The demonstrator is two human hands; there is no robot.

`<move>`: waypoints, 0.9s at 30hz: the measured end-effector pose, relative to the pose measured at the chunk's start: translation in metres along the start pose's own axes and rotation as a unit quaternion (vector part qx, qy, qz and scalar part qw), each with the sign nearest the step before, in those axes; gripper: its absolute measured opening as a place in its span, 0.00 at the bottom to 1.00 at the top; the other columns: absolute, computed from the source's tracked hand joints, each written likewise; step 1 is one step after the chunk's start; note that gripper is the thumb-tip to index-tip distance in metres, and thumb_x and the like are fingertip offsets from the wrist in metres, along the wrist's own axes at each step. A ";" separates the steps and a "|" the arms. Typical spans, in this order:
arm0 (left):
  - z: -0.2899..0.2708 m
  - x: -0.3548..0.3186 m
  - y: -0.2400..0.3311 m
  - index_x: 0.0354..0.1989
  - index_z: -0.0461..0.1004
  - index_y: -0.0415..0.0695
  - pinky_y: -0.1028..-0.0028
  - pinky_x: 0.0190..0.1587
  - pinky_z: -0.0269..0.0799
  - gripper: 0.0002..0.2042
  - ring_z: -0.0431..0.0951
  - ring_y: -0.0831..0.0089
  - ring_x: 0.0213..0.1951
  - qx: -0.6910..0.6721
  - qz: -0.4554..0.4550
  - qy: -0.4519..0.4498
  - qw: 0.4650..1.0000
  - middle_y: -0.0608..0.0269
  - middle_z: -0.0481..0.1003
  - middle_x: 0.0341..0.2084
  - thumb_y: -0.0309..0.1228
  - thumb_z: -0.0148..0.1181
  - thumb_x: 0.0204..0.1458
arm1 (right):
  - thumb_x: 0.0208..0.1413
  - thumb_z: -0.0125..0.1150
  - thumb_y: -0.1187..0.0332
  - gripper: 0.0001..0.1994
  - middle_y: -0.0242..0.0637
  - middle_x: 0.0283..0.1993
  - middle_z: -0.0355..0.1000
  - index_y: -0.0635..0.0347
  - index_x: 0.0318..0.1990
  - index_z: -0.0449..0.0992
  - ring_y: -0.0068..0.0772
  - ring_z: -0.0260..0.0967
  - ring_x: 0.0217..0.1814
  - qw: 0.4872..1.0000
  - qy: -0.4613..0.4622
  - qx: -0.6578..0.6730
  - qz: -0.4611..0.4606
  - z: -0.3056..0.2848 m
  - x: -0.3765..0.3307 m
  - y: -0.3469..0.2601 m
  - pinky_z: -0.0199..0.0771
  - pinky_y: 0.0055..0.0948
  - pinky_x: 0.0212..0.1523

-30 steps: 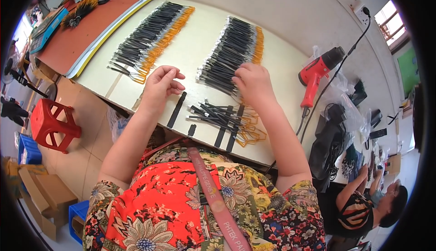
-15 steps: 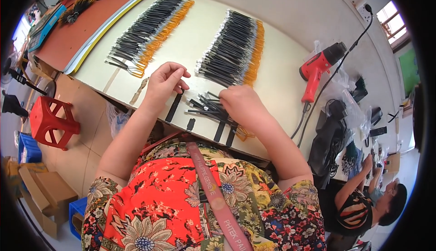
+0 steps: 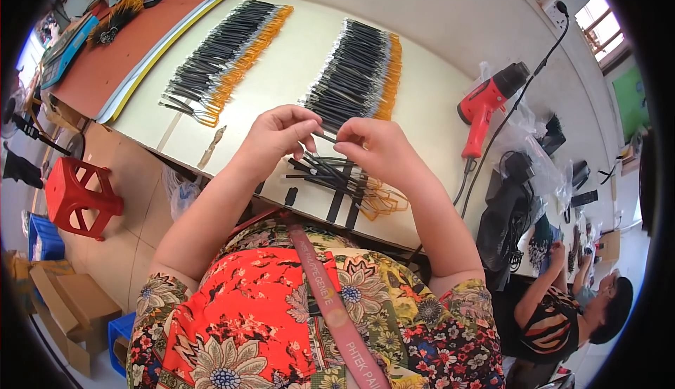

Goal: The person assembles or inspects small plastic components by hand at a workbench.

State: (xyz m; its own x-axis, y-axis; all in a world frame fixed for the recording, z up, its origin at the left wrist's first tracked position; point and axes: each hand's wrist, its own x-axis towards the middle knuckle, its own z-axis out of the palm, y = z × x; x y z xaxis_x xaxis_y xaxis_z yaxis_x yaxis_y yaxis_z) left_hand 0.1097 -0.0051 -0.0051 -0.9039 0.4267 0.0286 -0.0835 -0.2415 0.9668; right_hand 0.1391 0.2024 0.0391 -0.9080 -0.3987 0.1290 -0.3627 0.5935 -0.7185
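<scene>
The right hand (image 3: 380, 151) had risen from the loose cable pile (image 3: 329, 175), at six o'clock, to meet the left hand (image 3: 278, 140); both hands' fingertips pinched one black cable (image 3: 325, 136) between them (only a short span showed), making the work two-handed.

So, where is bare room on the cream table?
Between the left black-and-orange cable row and the right one; also right of that, before the red-black heat gun. Crowded: the near edge, with loose cables and black strips.
</scene>
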 end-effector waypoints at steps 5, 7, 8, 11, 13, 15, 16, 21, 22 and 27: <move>-0.010 0.000 0.008 0.38 0.70 0.41 0.84 0.23 0.68 0.05 0.76 0.79 0.27 -0.062 0.053 0.102 0.991 0.60 0.75 0.30 0.26 0.55 0.54 | 0.52 0.59 0.69 0.08 0.29 0.29 0.73 0.64 0.37 0.75 0.17 0.68 0.32 0.978 -0.087 0.137 0.131 -0.003 0.004 0.001 0.69 0.21 0.34; -0.012 0.000 0.014 0.39 0.70 0.41 0.85 0.23 0.68 0.06 0.76 0.79 0.27 -0.062 0.072 0.132 0.987 0.60 0.75 0.30 0.26 0.56 0.54 | 0.53 0.59 0.69 0.09 0.28 0.29 0.73 0.64 0.38 0.75 0.17 0.68 0.33 0.968 -0.110 0.154 0.166 0.000 0.004 0.005 0.69 0.20 0.34; -0.014 0.001 0.015 0.39 0.70 0.42 0.85 0.23 0.67 0.06 0.76 0.79 0.27 -0.063 0.080 0.138 0.985 0.60 0.75 0.29 0.26 0.56 0.54 | 0.53 0.58 0.69 0.09 0.28 0.29 0.73 0.64 0.38 0.75 0.16 0.68 0.33 0.973 -0.107 0.149 0.140 0.003 0.004 0.010 0.69 0.19 0.34; -0.018 0.001 0.018 0.39 0.69 0.40 0.84 0.25 0.69 0.06 0.77 0.76 0.28 -0.055 0.089 0.135 0.985 0.59 0.76 0.29 0.26 0.56 0.54 | 0.53 0.58 0.69 0.08 0.28 0.28 0.73 0.64 0.37 0.75 0.16 0.69 0.33 0.975 -0.108 0.159 0.115 0.007 0.005 0.012 0.69 0.19 0.33; -0.018 0.000 0.019 0.39 0.69 0.40 0.83 0.25 0.69 0.06 0.78 0.76 0.28 -0.057 0.095 0.136 0.985 0.59 0.76 0.29 0.26 0.56 0.54 | 0.53 0.58 0.69 0.08 0.29 0.28 0.73 0.64 0.37 0.75 0.16 0.69 0.32 0.971 -0.112 0.174 0.117 0.008 0.006 0.009 0.69 0.18 0.33; -0.018 0.000 0.019 0.39 0.69 0.40 0.83 0.25 0.69 0.06 0.78 0.76 0.27 -0.059 0.102 0.137 0.984 0.58 0.76 0.29 0.26 0.56 0.54 | 0.53 0.57 0.69 0.08 0.29 0.25 0.73 0.65 0.35 0.75 0.16 0.69 0.28 0.975 -0.086 0.135 0.152 0.006 0.007 0.002 0.69 0.18 0.30; -0.019 0.000 0.017 0.38 0.69 0.39 0.83 0.24 0.70 0.06 0.78 0.75 0.27 -0.049 0.112 0.141 0.982 0.58 0.76 0.29 0.26 0.56 0.54 | 0.53 0.57 0.69 0.08 0.29 0.25 0.73 0.65 0.35 0.75 0.16 0.69 0.28 0.975 -0.087 0.134 0.151 0.005 0.006 0.000 0.69 0.18 0.30; -0.019 0.002 0.013 0.38 0.69 0.39 0.83 0.24 0.70 0.06 0.78 0.75 0.27 -0.032 0.117 0.151 0.981 0.58 0.76 0.28 0.25 0.56 0.54 | 0.54 0.57 0.68 0.08 0.29 0.25 0.73 0.64 0.33 0.75 0.16 0.69 0.27 0.986 -0.073 0.080 0.129 0.007 0.006 0.002 0.68 0.17 0.28; -0.019 0.002 0.012 0.38 0.69 0.39 0.82 0.24 0.70 0.06 0.78 0.75 0.28 -0.038 0.114 0.148 0.982 0.58 0.76 0.28 0.25 0.56 0.54 | 0.54 0.57 0.68 0.08 0.29 0.25 0.73 0.64 0.33 0.75 0.16 0.69 0.27 0.986 -0.074 0.079 0.128 0.007 0.007 0.000 0.68 0.17 0.28; -0.015 0.000 0.011 0.38 0.69 0.38 0.82 0.25 0.71 0.06 0.78 0.74 0.28 -0.051 0.105 0.130 0.985 0.58 0.76 0.28 0.26 0.55 0.54 | 0.53 0.58 0.66 0.08 0.29 0.27 0.73 0.62 0.33 0.76 0.16 0.69 0.31 0.972 -0.062 0.211 0.084 0.019 0.016 0.005 0.68 0.19 0.32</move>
State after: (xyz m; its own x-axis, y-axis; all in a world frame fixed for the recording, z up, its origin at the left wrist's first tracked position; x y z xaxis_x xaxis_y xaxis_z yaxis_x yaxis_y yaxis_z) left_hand 0.1025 -0.0205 0.0021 -0.9815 0.1233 0.1463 0.0873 -0.3922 0.9157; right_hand 0.1263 0.1859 0.0245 -0.9052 -0.4176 -0.0789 -0.0696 0.3289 -0.9418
